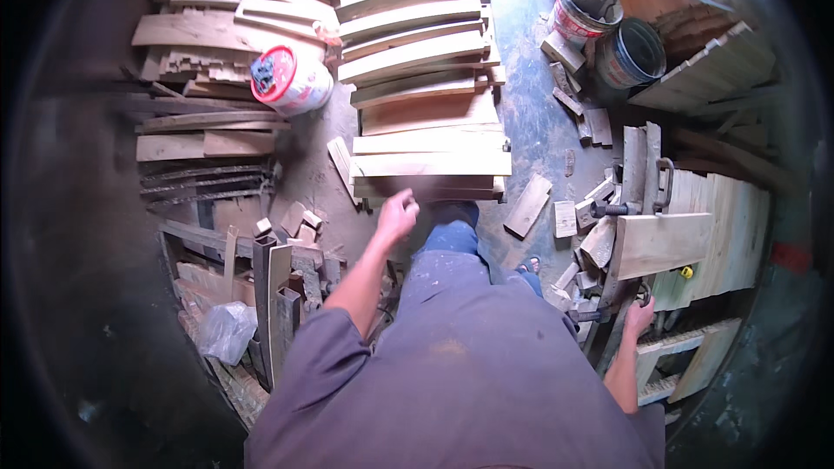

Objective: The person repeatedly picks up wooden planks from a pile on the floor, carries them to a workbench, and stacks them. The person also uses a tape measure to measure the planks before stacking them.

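Observation:
My left hand [399, 214] hovers just in front of a row of pale wooden boards [434, 163], its fingers loosely curled with nothing visible in them. Off to the right, my right hand [640, 316] is closed around the end of a metal clamp [644, 295]; its fingers are partly hidden. The threaded screw of that clamp reaches left under a wooden board [665, 245]. Farther up the same work, a second metal clamp [665, 184] grips upright wooden pieces. A small yellow object [686, 273] rests on the pale panel [725, 234] beside the board.
Stacked planks [200, 30] fill the far left, with a white and red bucket [300, 87] beside them. Two more buckets, one reddish [580, 22] and one dark [621, 65], stand far right. Wood offcuts [527, 206] litter the floor. A clear plastic bag [228, 332] lies among scraps at left.

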`<state>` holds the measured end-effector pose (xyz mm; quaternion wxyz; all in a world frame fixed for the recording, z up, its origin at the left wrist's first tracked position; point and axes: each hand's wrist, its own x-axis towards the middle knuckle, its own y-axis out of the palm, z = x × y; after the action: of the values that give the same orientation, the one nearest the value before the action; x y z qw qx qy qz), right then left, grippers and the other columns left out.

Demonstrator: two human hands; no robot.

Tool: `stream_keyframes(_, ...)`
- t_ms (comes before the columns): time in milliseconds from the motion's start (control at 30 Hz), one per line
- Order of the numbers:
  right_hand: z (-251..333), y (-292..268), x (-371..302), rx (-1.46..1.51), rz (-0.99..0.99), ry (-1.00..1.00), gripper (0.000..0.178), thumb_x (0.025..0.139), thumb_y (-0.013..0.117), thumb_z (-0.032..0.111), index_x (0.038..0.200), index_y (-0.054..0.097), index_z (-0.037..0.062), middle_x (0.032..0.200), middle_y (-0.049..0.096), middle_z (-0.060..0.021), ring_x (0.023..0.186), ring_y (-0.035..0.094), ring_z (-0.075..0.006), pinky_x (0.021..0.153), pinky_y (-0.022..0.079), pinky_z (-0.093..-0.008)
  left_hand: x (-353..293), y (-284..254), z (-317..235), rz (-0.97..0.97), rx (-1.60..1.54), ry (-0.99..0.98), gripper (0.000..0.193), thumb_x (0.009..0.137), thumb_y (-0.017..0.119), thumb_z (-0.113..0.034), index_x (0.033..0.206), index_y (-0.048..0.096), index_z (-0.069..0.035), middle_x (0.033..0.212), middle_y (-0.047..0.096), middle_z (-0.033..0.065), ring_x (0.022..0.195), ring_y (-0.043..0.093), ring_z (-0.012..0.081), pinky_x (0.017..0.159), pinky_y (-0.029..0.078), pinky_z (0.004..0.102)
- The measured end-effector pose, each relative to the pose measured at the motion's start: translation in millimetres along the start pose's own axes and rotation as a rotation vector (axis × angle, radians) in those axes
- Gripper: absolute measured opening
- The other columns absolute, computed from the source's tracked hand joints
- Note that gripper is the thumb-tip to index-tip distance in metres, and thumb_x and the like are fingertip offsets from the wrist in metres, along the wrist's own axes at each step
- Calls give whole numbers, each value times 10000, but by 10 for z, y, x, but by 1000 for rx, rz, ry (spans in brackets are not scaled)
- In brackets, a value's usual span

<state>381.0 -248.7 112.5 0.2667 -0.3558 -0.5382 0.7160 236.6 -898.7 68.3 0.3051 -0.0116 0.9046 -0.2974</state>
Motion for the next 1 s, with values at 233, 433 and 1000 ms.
stream_keyframes(233,842,-163,-233,-375,105,289,883,734,755,247,1458,340,-43,1448,449,-300,1307,472,-468,1131,384,-484,1769,-738,-442,-235,194,225,506,848,602,-166,1334,590,-24,1292,609,249,1241,548,399,1075,437,437)
stream_keyframes(433,695,-131,-50,-218,227,262,1052,672,814,187,1524,255,-73,1537,367,-285,1400,408,-392,1179,317,-409,2962,-837,-1023,-131,486,269,724,805,616,-122,1498,409,-98,1580,303,217,1452,302,383,1215,262,467)
stream_keyframes(1000,2560,287,-702,-130,25,-180,576,799,683,96,1337,540,-52,1435,484,-266,1343,465,-393,1158,342,-428,3404,-848,-1181,278,250,178,1035,623,883,-236,1513,386,-55,1052,688,184,944,681,311,864,556,413)
